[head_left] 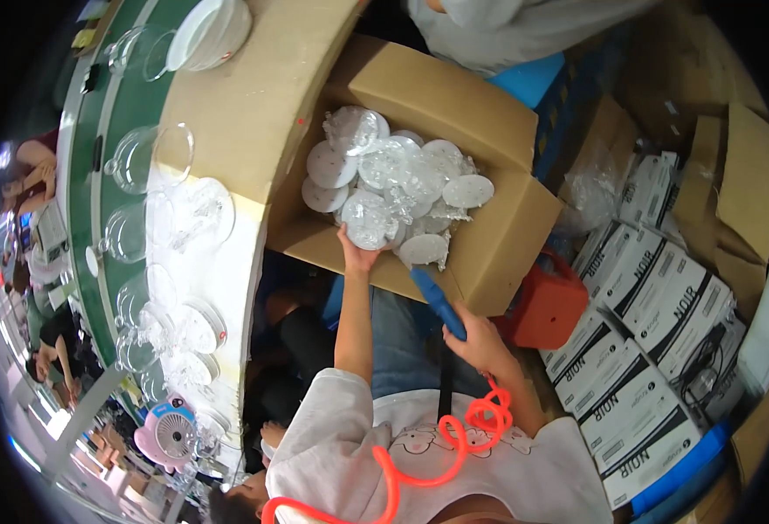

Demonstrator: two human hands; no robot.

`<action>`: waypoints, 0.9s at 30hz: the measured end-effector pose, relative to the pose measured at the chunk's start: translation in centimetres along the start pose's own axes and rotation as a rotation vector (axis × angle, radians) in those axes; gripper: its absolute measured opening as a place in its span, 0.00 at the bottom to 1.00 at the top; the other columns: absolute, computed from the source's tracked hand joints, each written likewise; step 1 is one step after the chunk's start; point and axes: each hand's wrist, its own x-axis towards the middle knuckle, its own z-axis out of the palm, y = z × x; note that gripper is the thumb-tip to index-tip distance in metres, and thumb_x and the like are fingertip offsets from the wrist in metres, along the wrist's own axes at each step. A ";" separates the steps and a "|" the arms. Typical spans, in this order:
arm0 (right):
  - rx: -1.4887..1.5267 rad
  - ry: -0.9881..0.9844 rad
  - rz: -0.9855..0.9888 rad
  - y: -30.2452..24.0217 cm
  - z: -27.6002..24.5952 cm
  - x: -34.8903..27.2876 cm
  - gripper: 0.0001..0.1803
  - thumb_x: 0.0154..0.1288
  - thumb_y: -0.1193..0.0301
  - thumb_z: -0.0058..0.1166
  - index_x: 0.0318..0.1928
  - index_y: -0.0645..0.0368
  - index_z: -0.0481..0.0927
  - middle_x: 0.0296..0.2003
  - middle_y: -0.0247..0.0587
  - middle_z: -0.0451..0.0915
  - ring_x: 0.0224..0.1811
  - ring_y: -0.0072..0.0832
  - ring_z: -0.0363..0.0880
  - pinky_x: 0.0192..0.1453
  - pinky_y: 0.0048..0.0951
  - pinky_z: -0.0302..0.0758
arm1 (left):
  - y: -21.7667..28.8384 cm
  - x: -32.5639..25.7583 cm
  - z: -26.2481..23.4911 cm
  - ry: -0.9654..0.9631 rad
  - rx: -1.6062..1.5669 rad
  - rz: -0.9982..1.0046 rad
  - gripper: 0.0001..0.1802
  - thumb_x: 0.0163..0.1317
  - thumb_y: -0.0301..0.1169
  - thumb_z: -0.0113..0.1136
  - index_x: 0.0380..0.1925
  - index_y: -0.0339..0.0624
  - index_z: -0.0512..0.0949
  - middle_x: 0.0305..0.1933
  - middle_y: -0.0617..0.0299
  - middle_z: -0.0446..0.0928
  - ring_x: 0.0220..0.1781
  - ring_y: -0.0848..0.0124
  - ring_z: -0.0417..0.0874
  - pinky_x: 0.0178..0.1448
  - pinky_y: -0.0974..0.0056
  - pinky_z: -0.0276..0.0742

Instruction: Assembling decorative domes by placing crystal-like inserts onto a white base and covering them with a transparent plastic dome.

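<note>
The left hand reaches into the open cardboard box, its grip closed on a bagged round white lid atop the pile. The right hand clenches a blue air gun, nozzle aimed boxward, its orange coiled hose trailing back.

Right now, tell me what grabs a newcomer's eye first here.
The open box at centre, heaped with bagged white discs; the left hand reaches into it at a disc. Just below, the right hand grips a blue tool trailing a coiled orange hose. At left, clear glass lids line the green belt.
</note>
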 end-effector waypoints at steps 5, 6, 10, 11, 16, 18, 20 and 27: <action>0.263 -0.042 0.004 2.3 0.6 -1.7 0.20 0.52 0.72 0.50 0.47 0.61 0.67 0.26 0.45 0.75 0.29 0.36 0.76 0.37 0.33 0.71 | 1.9 -2.6 1.9 0.013 -0.013 0.103 0.37 0.51 0.59 0.38 0.59 0.54 0.58 0.62 0.58 0.60 0.61 0.52 0.62 0.53 0.38 0.61; 0.522 -0.085 -0.022 2.8 0.0 -2.5 0.21 0.52 0.74 0.50 0.49 0.63 0.66 0.26 0.42 0.75 0.30 0.30 0.76 0.39 0.28 0.71 | 2.1 -3.5 3.2 0.012 0.011 0.128 0.38 0.51 0.58 0.37 0.60 0.53 0.57 0.61 0.58 0.61 0.61 0.53 0.62 0.54 0.40 0.62; 0.780 -0.055 0.144 4.8 -1.4 -4.8 0.23 0.50 0.77 0.48 0.49 0.65 0.65 0.29 0.39 0.73 0.34 0.24 0.73 0.44 0.24 0.69 | 5.7 -7.1 11.4 -0.243 -0.099 0.282 0.46 0.41 0.59 0.51 0.61 0.52 0.55 0.65 0.54 0.52 0.65 0.50 0.52 0.59 0.35 0.53; 0.782 -0.063 0.134 5.0 -1.1 -4.6 0.23 0.50 0.77 0.48 0.49 0.65 0.65 0.29 0.39 0.73 0.34 0.24 0.73 0.44 0.24 0.69 | 7.5 -8.0 13.5 -0.275 -0.054 0.375 0.47 0.41 0.58 0.53 0.61 0.52 0.54 0.65 0.54 0.51 0.65 0.50 0.52 0.59 0.34 0.52; 0.632 -0.019 0.133 6.5 0.7 -3.4 0.23 0.50 0.75 0.49 0.49 0.65 0.65 0.29 0.39 0.74 0.33 0.24 0.74 0.42 0.23 0.70 | 16.4 -4.8 17.3 -0.394 -0.098 0.541 0.38 0.49 0.54 0.45 0.60 0.52 0.56 0.65 0.55 0.53 0.65 0.49 0.53 0.60 0.31 0.47; 0.660 -0.015 0.138 5.8 1.0 -3.3 0.23 0.50 0.75 0.49 0.50 0.66 0.65 0.29 0.39 0.74 0.34 0.24 0.74 0.43 0.24 0.70 | 20.4 -2.2 17.3 -0.420 -0.082 0.590 0.33 0.53 0.51 0.41 0.58 0.51 0.60 0.63 0.56 0.57 0.64 0.52 0.56 0.62 0.38 0.50; 0.728 -0.037 0.118 5.6 1.0 -3.5 0.24 0.49 0.75 0.49 0.50 0.66 0.65 0.29 0.40 0.74 0.34 0.24 0.74 0.43 0.24 0.70 | 22.2 -0.9 17.6 -0.339 0.058 0.641 0.31 0.54 0.49 0.40 0.57 0.50 0.62 0.61 0.58 0.62 0.63 0.56 0.60 0.64 0.47 0.55; 0.660 -0.014 0.155 6.5 0.3 -3.4 0.23 0.48 0.75 0.46 0.49 0.64 0.65 0.29 0.41 0.74 0.32 0.26 0.74 0.42 0.25 0.70 | 22.6 -0.6 15.6 0.144 0.344 0.707 0.34 0.62 0.58 0.24 0.60 0.49 0.55 0.62 0.57 0.58 0.62 0.56 0.61 0.62 0.48 0.60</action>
